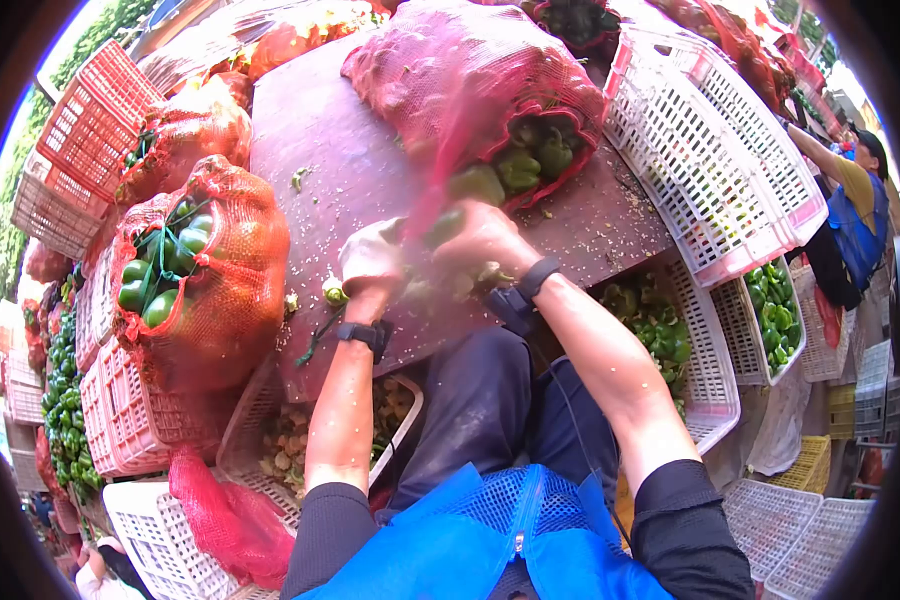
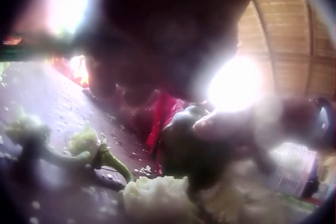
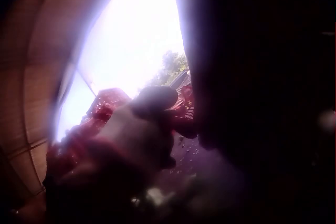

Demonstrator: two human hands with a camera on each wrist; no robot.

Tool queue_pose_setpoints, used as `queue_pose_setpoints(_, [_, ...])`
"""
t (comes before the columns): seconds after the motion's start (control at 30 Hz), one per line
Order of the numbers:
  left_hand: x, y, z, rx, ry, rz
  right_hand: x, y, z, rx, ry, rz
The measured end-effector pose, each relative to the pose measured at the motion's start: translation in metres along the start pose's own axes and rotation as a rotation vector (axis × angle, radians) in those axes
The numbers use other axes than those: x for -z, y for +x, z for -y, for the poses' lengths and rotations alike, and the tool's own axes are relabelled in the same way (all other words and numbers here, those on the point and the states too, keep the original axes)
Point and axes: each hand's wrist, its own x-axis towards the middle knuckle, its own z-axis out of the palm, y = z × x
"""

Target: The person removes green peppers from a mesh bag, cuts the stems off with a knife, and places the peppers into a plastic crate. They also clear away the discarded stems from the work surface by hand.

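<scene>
My right hand (image 1: 485,240) grips a dark green pepper (image 1: 445,228) just above the brown table (image 1: 320,140). In the left wrist view one of its fingers (image 2: 220,127) lies curled over the pepper (image 2: 184,148). My left hand (image 1: 370,262), in a pale glove, is close beside the pepper on the left. It is blurred, so its grip is unclear. Behind the hands, an open red mesh bag (image 1: 470,80) spills green peppers (image 1: 520,165) onto the table. Cut pepper cores with stems (image 2: 86,145) and pale pith (image 2: 152,192) lie under the hands.
A full red mesh bag of peppers (image 1: 205,260) sits in a pink crate (image 1: 120,410) at left. White crates (image 1: 710,140) stand at right, some holding green peppers (image 1: 775,310). A crate of scraps (image 1: 290,440) is below the table edge. Another person (image 1: 850,210) stands far right.
</scene>
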Motion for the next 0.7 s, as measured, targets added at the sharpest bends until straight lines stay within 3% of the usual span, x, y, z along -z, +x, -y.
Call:
queue_pose_setpoints(0.03, [-0.004,0.002,0.006,0.083,0.027,0.045,0.005,-0.003,-0.001,0.000,0.024,0.006])
queue_pose_setpoints(0.1, [-0.040,0.014,0.049,0.003,-0.008,-0.148,0.017,-0.014,-0.005,0.027,0.039,-0.025])
queue_pose_setpoints(0.13, [-0.037,0.020,0.052,0.149,-0.048,-0.124,0.026,-0.020,-0.007,0.055,0.054,-0.055])
queue_pose_setpoints(0.17, [-0.046,0.024,0.062,0.080,-0.057,-0.258,0.039,-0.027,-0.007,0.052,0.050,-0.051])
queue_pose_setpoints(0.2, [-0.083,0.029,0.100,0.132,-0.245,-0.239,0.054,-0.032,-0.005,0.022,0.254,0.078])
queue_pose_setpoints(0.23, [-0.083,0.032,0.104,0.185,-0.432,-0.222,0.065,-0.033,-0.006,-0.005,0.457,0.207])
queue_pose_setpoints(0.27, [-0.085,0.039,0.105,0.212,-0.364,-0.124,0.060,-0.020,-0.015,0.025,0.583,0.296])
queue_pose_setpoints(0.3, [-0.091,0.035,0.101,0.121,-0.358,-0.193,0.058,-0.015,-0.018,0.031,0.584,0.296])
queue_pose_setpoints(0.37, [-0.033,0.016,0.031,-0.061,-0.327,-0.328,0.057,-0.006,-0.011,0.037,0.594,0.392])
queue_pose_setpoints(0.4, [-0.021,0.008,0.021,-0.073,-0.280,-0.288,0.051,0.000,-0.010,0.043,0.593,0.399])
queue_pose_setpoints(0.5, [-0.016,-0.002,0.018,-0.064,-0.253,-0.167,0.027,0.014,-0.006,0.251,1.097,0.651])
queue_pose_setpoints(0.63, [-0.006,-0.002,0.024,0.043,-0.493,-0.115,0.066,-0.018,0.025,0.310,0.750,0.534])
queue_pose_setpoints(0.67, [0.005,0.000,0.015,0.100,-0.650,-0.104,0.075,-0.031,0.029,0.391,0.788,0.460])
queue_pose_setpoints(0.7, [0.015,-0.001,0.005,0.149,-0.820,-0.084,0.086,-0.039,0.028,0.299,0.718,0.417])
